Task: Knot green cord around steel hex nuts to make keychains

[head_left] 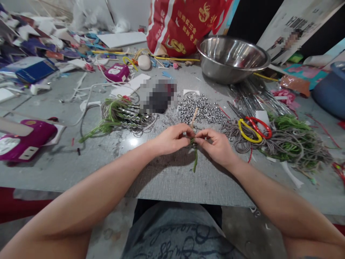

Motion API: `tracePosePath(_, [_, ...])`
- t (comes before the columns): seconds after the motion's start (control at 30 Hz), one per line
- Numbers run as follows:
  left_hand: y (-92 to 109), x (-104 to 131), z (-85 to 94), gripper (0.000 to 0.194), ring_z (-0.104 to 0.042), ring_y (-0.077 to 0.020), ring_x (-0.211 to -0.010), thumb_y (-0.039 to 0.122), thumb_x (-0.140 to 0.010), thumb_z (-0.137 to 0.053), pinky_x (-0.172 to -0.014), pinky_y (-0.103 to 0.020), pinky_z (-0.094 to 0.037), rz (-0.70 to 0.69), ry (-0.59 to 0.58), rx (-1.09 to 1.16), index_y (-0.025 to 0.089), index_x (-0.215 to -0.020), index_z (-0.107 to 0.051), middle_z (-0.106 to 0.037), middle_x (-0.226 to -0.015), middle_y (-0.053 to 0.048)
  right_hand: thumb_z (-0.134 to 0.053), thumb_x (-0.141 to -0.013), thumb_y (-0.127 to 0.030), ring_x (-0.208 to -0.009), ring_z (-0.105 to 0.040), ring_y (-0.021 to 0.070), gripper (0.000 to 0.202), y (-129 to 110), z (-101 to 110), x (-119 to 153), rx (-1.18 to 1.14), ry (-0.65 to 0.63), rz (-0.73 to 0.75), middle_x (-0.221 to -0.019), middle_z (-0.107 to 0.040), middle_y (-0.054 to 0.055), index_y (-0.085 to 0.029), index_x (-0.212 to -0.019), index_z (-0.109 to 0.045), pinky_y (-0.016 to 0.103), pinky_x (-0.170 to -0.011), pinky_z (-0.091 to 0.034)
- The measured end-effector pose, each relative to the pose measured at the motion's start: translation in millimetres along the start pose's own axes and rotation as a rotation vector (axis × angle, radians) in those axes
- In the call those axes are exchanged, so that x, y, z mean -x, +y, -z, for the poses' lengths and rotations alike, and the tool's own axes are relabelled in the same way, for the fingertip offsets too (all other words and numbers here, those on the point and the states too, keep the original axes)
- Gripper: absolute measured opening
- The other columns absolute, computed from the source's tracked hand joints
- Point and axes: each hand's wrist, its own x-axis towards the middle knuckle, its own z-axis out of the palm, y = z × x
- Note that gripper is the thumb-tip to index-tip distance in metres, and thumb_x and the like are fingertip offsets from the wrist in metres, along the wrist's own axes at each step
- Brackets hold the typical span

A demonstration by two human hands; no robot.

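Observation:
My left hand (176,138) and my right hand (215,145) meet over the grey table (167,180), fingertips nearly touching. Both pinch a green cord (195,160), whose tail hangs down toward the table. A thin wooden stick (194,116) rises just beyond the fingers. Behind them lies a spread of small metal rings or nuts (201,106). What exactly sits between the fingertips is too small to tell.
Green and grey cords with metal parts (115,115) lie left; scissors (249,127) and a cord pile (291,144) lie right. Farther back are a steel bowl (231,61), a red bag (178,28) and a purple device (117,72). Another purple device (35,138) is at far left.

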Motion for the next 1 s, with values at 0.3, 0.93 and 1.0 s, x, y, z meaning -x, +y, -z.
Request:
tracePosePath(0.3, [-7, -2, -10.1, 0.008, -0.051, -0.0092, -0.066, 0.022, -0.077, -0.057, -0.060, -0.022, -0.038, -0.081, 0.067, -0.192, 0.015, -0.074, -0.057, -0.056, -0.072, 0.001, -0.058, -0.082, -0.032, -0.066, -0.056, 0.0128, 0.016, 2, 0, -3, 0.054, 0.015, 0.002, -0.069, -0.063, -0.001, -0.020, -0.073, -0.063, 0.026, -0.064, -0.040])
tracePosePath(0.93, [-9, -1, -15.2, 0.004, -0.051, -0.0066, -0.060, 0.018, -0.078, -0.059, -0.056, -0.019, -0.037, -0.115, 0.137, -0.150, 0.016, -0.075, -0.060, -0.060, -0.067, 0.004, -0.030, -0.091, -0.052, -0.062, -0.053, 0.0141, 0.050, 5, 0, -5, 0.304, -0.101, 0.045, -0.063, -0.061, 0.003, -0.018, -0.064, -0.056, 0.027, -0.060, -0.035])
tracePosePath(1.0, [-10, -2, -14.9, 0.007, -0.052, -0.0070, -0.061, 0.018, -0.078, -0.058, -0.057, -0.019, -0.037, -0.126, 0.152, -0.173, 0.016, -0.073, -0.060, -0.060, -0.067, 0.003, -0.031, -0.091, -0.053, -0.061, -0.053, 0.0136, 0.050, 4, 0, -5, 0.280, -0.101, 0.033, -0.062, -0.060, 0.003, -0.018, -0.064, -0.056, 0.026, -0.059, -0.035])
